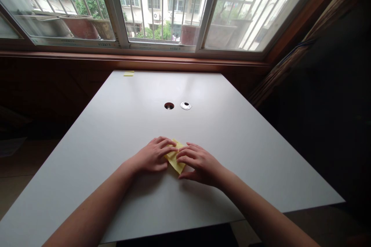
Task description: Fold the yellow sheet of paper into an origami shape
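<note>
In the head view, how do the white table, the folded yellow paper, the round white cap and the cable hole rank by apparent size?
1. white table
2. folded yellow paper, partly covered
3. round white cap and cable hole: they look alike, so no order between them.

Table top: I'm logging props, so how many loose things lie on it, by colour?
Yellow: 2, the folded paper near the front and a slip at the far edge.
White: 1, the round cap beside the hole.
Total: 3.
</note>
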{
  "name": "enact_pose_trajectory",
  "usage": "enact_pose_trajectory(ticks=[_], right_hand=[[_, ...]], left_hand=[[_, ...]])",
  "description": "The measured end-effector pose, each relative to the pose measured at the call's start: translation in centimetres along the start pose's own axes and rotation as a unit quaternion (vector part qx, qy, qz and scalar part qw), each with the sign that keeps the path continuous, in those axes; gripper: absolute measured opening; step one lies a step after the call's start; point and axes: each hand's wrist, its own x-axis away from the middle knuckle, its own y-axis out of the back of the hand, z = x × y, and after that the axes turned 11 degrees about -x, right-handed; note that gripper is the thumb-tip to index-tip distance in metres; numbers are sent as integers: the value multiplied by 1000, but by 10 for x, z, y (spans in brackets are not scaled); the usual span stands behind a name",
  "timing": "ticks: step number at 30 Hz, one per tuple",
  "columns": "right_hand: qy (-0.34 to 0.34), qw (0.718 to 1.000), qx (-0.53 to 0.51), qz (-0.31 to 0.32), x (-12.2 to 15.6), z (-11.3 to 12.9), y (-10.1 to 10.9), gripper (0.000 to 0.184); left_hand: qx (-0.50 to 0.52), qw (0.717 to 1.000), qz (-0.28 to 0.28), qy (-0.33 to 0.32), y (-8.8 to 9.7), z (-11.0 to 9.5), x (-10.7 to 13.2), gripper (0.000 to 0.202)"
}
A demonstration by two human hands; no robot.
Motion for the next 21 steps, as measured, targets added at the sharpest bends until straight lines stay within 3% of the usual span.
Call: enact_pose_trajectory(ticks=[9,16,21], right_hand=[[-22,999,23,-6,2,8,7,23],[29,999,45,11,-1,5,7,19],[-24,998,39,-33,-4,5,4,18]], left_hand=[[5,1000,-7,-2,0,-1,1,59],[30,1000,1,4,2,-1,3,70],[50,994,-75,54,-1,-1,6,71]])
